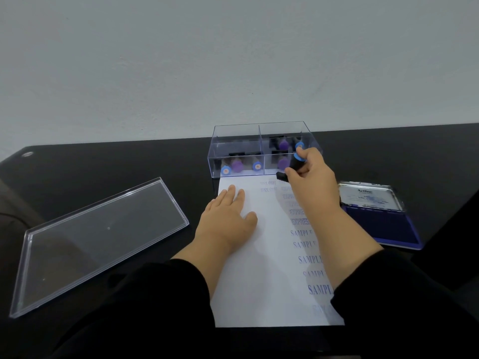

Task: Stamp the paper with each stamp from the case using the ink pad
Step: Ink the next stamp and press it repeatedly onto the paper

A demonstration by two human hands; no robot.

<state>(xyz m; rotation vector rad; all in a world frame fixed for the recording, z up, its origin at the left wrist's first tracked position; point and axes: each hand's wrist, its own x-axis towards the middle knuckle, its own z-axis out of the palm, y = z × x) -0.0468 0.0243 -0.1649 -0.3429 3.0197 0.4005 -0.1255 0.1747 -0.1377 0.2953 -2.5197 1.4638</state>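
Note:
A white paper (pixel 269 275) lies on the black table, with a column of blue prints reading SAMPLE and EXPRESS down its right side. My left hand (pixel 228 216) rests flat on the paper's upper left. My right hand (pixel 308 174) grips a black stamp with a blue cap (pixel 295 164), tilted, its base at the paper's top edge. Behind the paper stands the clear stamp case (pixel 261 149) with several purple- and blue-capped stamps inside. The open blue ink pad (pixel 383 224) lies to the right of the paper.
The case's clear lid (pixel 98 242) lies flat at the left of the table. A pale wall rises behind the table's far edge. My dark sleeves cover the near part of the table.

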